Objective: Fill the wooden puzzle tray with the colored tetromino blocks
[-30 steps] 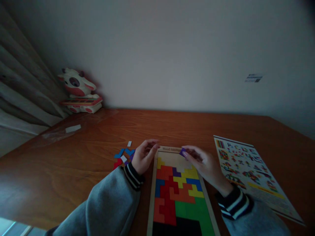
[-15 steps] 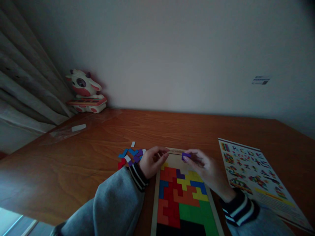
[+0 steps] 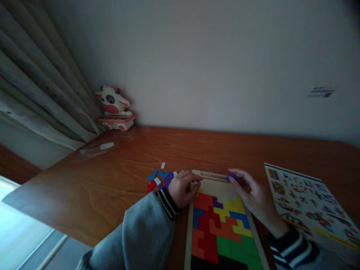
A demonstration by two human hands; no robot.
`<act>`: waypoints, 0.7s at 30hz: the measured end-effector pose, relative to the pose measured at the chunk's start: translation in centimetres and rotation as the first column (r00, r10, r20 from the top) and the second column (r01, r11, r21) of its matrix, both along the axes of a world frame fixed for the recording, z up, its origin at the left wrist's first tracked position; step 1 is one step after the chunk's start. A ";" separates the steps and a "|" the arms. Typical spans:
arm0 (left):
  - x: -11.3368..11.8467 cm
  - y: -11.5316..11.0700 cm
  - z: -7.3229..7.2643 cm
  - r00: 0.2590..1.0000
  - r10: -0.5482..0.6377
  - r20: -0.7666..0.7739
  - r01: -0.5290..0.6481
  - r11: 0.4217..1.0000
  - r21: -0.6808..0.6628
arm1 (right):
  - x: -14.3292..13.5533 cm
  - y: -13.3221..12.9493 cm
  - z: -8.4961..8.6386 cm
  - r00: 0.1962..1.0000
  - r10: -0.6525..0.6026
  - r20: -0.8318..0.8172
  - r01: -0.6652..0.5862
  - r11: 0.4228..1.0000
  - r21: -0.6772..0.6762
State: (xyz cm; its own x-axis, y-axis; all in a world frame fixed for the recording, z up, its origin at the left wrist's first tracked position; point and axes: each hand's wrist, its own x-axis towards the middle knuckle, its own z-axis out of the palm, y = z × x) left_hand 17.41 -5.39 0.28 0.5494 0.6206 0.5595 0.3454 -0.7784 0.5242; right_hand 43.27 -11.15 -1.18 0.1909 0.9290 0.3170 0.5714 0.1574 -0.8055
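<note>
Between the thumb and fingers of my right hand [image 3: 250, 191] is a purple puzzle piece [image 3: 232, 176], held over the top right of a wooden puzzle board [image 3: 208, 173]. My left hand [image 3: 184, 188] rests at the board's upper left edge, fingers apart with nothing in them. Coloured blocks fill the board's lower and middle part: green pieces [image 3: 234, 250], red pieces [image 3: 207, 240], a yellow piece [image 3: 236, 204] and a small purple piece [image 3: 217, 203] among them. Bare pale wood shows along the top of the tray.
Left of my left hand lies a loose pile of blue, purple, white and red pieces [image 3: 153, 175]. A printed pattern sheet [image 3: 309, 202] lies to the right. At the back left stand a cow toy with a keyboard [image 3: 115, 108] and a clear plastic bag [image 3: 92, 150].
The view has turned a little to the left, so everything sits further right. My right hand has turned the purple piece to a slant near the board's top edge. My left fingers have straightened slightly.
</note>
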 end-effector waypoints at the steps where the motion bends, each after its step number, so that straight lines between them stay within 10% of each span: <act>1: -0.7 0.1 -0.1 0.999 0.012 -0.037 -0.010 0.999 0.038 | 0.0 0.0 0.1 1.000 -0.003 0.003 0.003 1.000 0.002; 11: -12.0 3.9 -1.6 0.896 0.320 -0.307 -0.266 0.942 0.205 | -0.4 -0.2 0.6 1.000 0.010 -0.014 -0.010 1.000 -0.010; 21: -11.7 3.8 -1.4 0.828 0.400 -0.394 -0.368 0.916 0.156 | -0.9 -0.1 0.7 0.999 0.007 -0.054 -0.008 1.000 -0.023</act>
State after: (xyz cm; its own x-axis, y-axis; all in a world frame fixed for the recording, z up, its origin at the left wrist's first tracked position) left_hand 5.69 -1.57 -1.09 0.4630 0.7972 0.3875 0.7946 -0.5670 0.2170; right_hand 42.40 -11.28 -0.43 0.1998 0.9376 0.2847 0.5261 0.1425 -0.8384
